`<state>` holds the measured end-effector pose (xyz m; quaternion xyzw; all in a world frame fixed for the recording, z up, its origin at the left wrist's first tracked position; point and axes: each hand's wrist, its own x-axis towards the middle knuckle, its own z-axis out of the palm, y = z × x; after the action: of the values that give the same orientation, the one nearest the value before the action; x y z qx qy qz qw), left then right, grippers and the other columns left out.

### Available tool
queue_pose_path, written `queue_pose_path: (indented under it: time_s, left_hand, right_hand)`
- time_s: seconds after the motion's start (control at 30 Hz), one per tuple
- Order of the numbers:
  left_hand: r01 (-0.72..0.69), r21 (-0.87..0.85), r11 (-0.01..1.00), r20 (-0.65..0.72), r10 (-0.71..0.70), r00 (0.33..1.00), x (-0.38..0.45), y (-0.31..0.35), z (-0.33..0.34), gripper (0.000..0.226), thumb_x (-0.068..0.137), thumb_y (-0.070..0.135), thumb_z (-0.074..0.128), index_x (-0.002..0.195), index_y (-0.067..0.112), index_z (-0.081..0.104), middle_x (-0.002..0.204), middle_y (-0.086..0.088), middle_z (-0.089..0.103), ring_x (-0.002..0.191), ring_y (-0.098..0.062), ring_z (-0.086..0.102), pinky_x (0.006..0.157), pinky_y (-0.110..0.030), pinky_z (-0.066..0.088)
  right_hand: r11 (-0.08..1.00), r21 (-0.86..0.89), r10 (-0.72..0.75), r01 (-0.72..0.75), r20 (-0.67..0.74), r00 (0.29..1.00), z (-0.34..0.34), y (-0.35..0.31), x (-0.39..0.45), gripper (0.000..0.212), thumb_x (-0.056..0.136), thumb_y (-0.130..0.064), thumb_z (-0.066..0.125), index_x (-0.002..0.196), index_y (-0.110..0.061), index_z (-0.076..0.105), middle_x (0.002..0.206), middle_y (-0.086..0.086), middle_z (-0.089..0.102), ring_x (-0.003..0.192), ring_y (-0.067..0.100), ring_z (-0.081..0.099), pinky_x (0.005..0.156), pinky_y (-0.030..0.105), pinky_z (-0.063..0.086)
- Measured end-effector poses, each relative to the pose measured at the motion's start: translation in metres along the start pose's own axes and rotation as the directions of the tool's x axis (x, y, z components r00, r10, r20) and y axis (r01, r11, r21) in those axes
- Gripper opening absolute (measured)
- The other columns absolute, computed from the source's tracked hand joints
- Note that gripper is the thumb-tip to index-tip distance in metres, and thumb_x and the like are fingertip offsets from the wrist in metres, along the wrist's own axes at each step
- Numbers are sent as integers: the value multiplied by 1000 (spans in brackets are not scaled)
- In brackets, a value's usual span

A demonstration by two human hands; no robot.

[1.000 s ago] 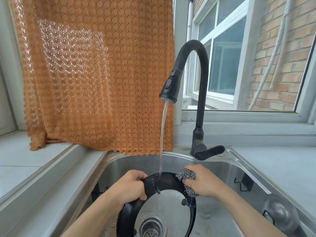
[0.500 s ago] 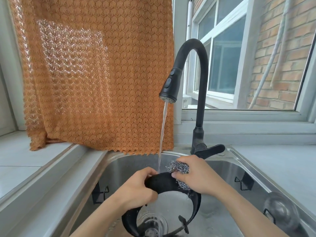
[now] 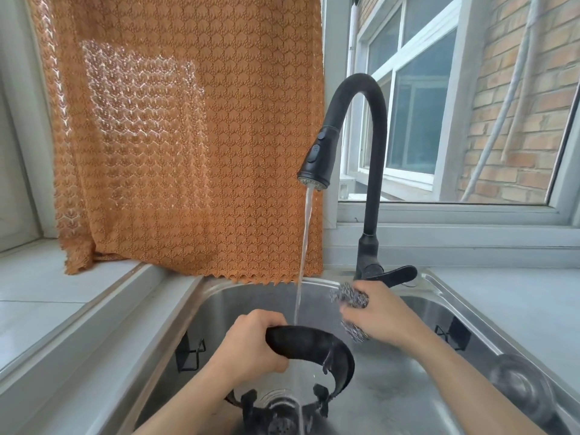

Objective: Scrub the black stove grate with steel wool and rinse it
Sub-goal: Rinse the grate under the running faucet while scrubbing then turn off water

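The left hand (image 3: pixel 251 346) wraps its fingers around the upper rim of the black stove grate (image 3: pixel 314 346) and tips the ring up on edge inside the stainless-steel sink (image 3: pixel 417 387), probably so the running water strikes the rim and drains off over the drain strainer (image 3: pixel 282 425) at 6 o'clock. The stream (image 3: pixel 303 262) falls from the matte black pull-down faucet (image 3: pixel 361 146) and lands on the grate just beside the left thumb. The right hand (image 3: pixel 383 312), at 3 o'clock from the grate, holds the steel wool (image 3: pixel 350 298) bunched in curled fingers, lifted clear of the ring, likely between strokes or letting the water rinse.

The grate is a dull, dark, curved band with short prongs pointing inward at its lower edge. The wool is a tangled, glinting silver wad. The sink walls are brushed and wet. An orange lace curtain (image 3: pixel 188 136), scallop-patterned, hangs at 11 o'clock.
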<state>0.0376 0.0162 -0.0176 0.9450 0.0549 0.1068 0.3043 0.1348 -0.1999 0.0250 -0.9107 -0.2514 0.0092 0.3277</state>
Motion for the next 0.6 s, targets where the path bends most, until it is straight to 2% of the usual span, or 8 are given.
queue_pose_path:
  time_s: [0.1, 0.17, 0.23, 0.3, 0.4, 0.5, 0.6]
  left_hand:
    - [6, -29, 1000, -4, -6, 1000, 1, 0, -2, 23, 62, 13, 77, 68, 29, 62, 62, 9, 63, 59, -5, 61, 55, -19, 48]
    - [30, -72, 997, -6, -30, 1000, 2, -2, -4, 19, 64, 14, 79, 72, 23, 65, 61, 7, 62, 55, -4, 58, 53, -18, 46]
    - [67, -104, 992, 3, -67, 998, 2, -4, -7, 19, 64, 14, 80, 72, 22, 64, 59, 8, 60, 53, -5, 56, 53, -20, 46]
    - [99, -124, 987, 11, -99, 995, 2, -6, -9, 20, 62, 15, 79, 70, 22, 62, 57, 9, 57, 51, -8, 54, 53, -22, 45]
    - [129, -129, 983, 27, -127, 992, 2, -6, -10, 18, 62, 15, 78, 72, 20, 63, 56, 9, 56, 49, -10, 52, 53, -22, 44]
    - [127, -95, 987, 41, -123, 992, 0, -5, -10, 18, 64, 16, 77, 71, 20, 61, 57, 8, 56, 49, -9, 52, 51, -22, 44]
    - [122, -53, 991, 47, -120, 992, -1, -4, -10, 20, 64, 15, 77, 74, 17, 60, 62, 5, 57, 53, -12, 54, 53, -27, 47]
  right_hand:
    - [982, -165, 129, -96, 202, 971, 0, 17, 2, 64, 88, -28, 69, 148, -22, 48, 151, 0, 49, 126, 17, 56, 104, 29, 45]
    - [971, -217, 159, -96, 298, 941, 7, 23, 2, 70, 88, -25, 71, 152, -22, 43, 154, 1, 45, 128, 18, 54, 100, 27, 45]
    - [968, -245, 132, -47, 346, 929, 15, 27, 4, 57, 89, -26, 71, 142, -22, 54, 138, 1, 57, 109, 15, 61, 82, 24, 49]
    - [973, -230, 75, 8, 350, 934, 21, 30, 7, 36, 88, -29, 71, 122, -23, 66, 115, 1, 68, 84, 14, 61, 67, 24, 46]
    - [983, -176, 16, 45, 333, 943, 24, 36, 11, 25, 88, -33, 71, 109, -22, 67, 102, 4, 69, 88, 23, 64, 72, 29, 46]
    - [991, -110, -32, 71, 325, 945, 21, 37, 10, 21, 93, -38, 69, 111, -35, 60, 108, -11, 59, 89, 8, 55, 80, 26, 44]
    - [995, 6, -97, 100, 287, 953, 19, 35, 11, 8, 94, -36, 69, 93, -32, 63, 88, -9, 64, 68, 4, 55, 72, 26, 46]
